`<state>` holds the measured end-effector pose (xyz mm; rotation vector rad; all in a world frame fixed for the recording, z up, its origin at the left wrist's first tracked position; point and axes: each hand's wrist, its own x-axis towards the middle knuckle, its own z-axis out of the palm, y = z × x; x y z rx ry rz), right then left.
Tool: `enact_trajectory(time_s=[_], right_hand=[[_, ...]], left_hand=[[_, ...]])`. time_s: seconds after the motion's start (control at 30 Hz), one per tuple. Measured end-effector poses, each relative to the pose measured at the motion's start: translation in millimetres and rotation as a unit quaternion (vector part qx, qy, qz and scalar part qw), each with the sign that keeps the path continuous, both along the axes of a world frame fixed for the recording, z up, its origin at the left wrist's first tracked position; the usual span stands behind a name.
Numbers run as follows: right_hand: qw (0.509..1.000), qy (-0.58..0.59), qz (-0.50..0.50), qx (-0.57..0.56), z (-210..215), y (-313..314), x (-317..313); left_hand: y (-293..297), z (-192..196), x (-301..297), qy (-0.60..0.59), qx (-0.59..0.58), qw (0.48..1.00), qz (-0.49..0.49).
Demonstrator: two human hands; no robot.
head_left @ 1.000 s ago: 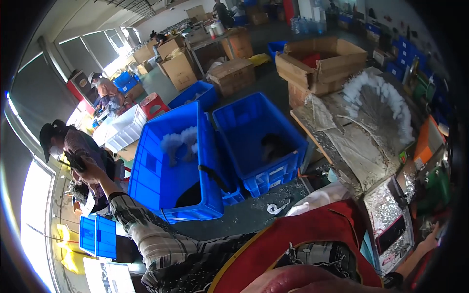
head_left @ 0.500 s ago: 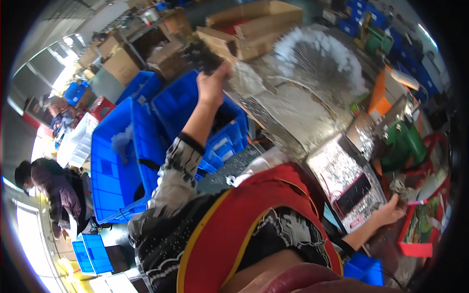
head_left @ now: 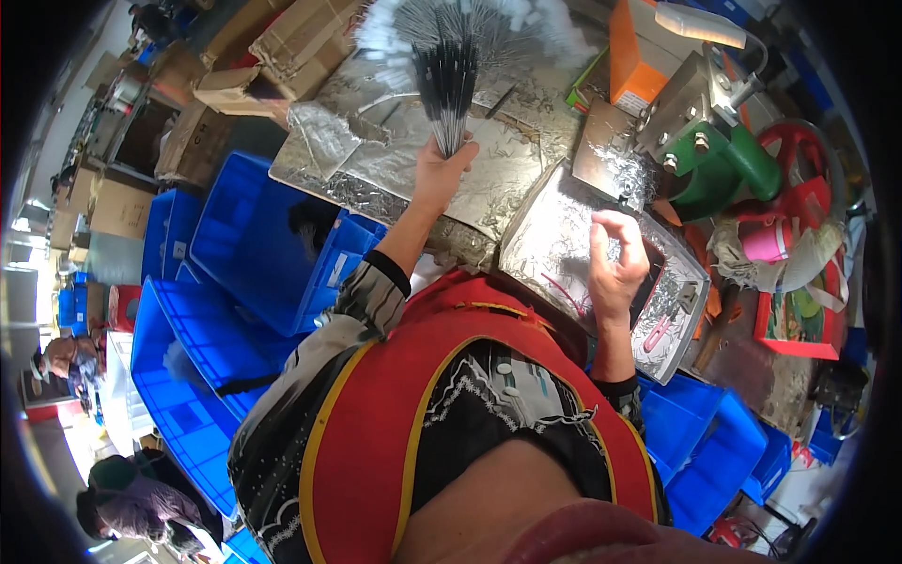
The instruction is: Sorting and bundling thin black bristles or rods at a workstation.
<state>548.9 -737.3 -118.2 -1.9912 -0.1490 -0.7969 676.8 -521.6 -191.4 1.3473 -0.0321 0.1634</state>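
Note:
My left hand is closed round the wire stems of a bundle of thin black-bristled brushes, held upright above the worn workbench. Behind the bundle, a fanned heap of white-tipped wire brushes lies on the bench. My right hand is above a shallow tray strewn with silvery wire bits. Its thumb and forefinger curl together in a pinch; whatever is between them is too small to make out. The hand partly covers a dark, flat object with a red edge, and a pink clip-like piece lies near the wrist.
A green machine with a metal head stands right of the tray, beside a red handwheel and an orange box. Blue bins crowd my left side; more blue bins are at lower right. Another person is at lower left.
My left hand has brought the black brush bundle from over the blue bins to above the bench. My right hand has moved from the tray's right side to above it. The view has turned.

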Motion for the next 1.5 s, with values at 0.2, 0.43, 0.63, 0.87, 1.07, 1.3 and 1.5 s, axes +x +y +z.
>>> enact_trajectory(time_s=[0.2, 0.43, 0.63, 0.87, 1.07, 1.3, 1.5], right_hand=[[0.995, -0.035, 0.087, 0.02, 4.1, 18.0, 45.5], [0.994, -0.03, 0.083, 0.067, 53.2, 23.7, 113.0], [0.944, 0.148, 0.29, 0.053, 118.4, 19.8, 156.4], [0.962, 0.043, 0.223, -0.15, 58.8, 41.4, 157.7], [0.964, 0.006, 0.204, -0.168, 50.3, 31.2, 156.6], [0.989, 0.053, 0.071, 0.119, 56.4, 22.1, 122.3], [0.946, 0.28, 0.125, 0.105, 9.6, 43.0, 102.0]], left_hand=[[-1.7, 7.1, 0.3, 0.019, 0.015, 0.999, -0.043], [-9.4, 17.3, -15.4, 0.098, 0.014, 0.984, -0.146], [-14.3, 20.4, -17.7, 0.099, 0.022, 0.969, -0.223], [-12.0, 11.6, -12.0, 0.102, 0.017, 0.965, -0.24], [-12.3, 11.4, -6.8, 0.085, 0.001, 0.958, -0.273], [-3.0, 11.2, -6.0, 0.11, -0.097, 0.959, -0.241], [-11.6, 19.5, -11.1, 0.098, -0.121, 0.952, -0.264]])
